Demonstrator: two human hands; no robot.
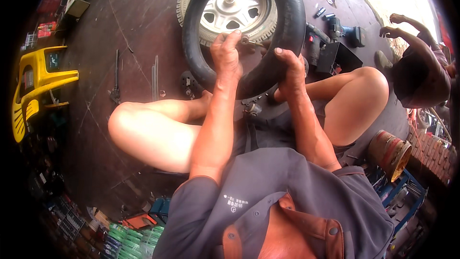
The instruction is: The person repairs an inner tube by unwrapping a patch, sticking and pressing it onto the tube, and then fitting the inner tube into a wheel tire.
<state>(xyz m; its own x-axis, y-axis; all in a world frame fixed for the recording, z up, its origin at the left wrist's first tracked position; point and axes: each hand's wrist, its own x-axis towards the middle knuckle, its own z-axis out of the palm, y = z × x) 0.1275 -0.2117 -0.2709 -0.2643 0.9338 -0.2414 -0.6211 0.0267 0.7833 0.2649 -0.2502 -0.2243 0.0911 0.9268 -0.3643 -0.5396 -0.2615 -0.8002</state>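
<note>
The black inner tube was in front of you, raised above your crossed legs, its upper part overlapping the wheel with the silver rim in the view. Inside its ring, from the right side, a small metal stem pointed toward the middle. Your right hand was closed around the lower right part of the tube, with the thumb pressed on the near surface. Your left hand had its fingers folded, and its thumb tip was just beside the free end of the stem; because the fingers hid the contact, I could not tell if you really pinched it. The step in hand seemed to be work at this stem, and I judge that the next move called for a firm right hold and a fine touch from the left. Farther to the right, a black box and a blue drill were on the floor, and beyond them was another person. A yellow stool was well apart, at left.
</note>
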